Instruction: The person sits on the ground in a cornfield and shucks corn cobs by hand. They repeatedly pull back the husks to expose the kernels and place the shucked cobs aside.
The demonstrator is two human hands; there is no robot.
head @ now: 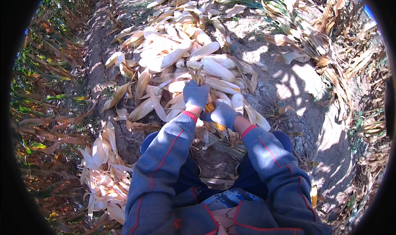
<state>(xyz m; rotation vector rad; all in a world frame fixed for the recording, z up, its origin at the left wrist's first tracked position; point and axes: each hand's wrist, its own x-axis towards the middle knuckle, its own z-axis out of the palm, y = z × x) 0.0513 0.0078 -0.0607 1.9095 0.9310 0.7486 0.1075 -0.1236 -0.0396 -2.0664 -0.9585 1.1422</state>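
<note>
Both of my hands wear grey gloves and meet over the near edge of a pile of corn ears in pale husks [176, 54]. My left hand [196, 94] is closed around pulled-back husk leaves at the top of a corn ear. My right hand [222, 114] grips the lower part, where yellow kernels [210, 107] show between the hands. More yellow kernels [219, 126] show just below my right hand; whether they belong to the same ear I cannot tell. A husked ear [314, 196] lies on the ground at the lower right.
Loose stripped husks [106, 182] are heaped at the lower left. Standing corn plants [46, 96] line the left side. Cut stalks with dry leaves [321, 49] lie along the right. My knees are on either side of bare soil [213, 164].
</note>
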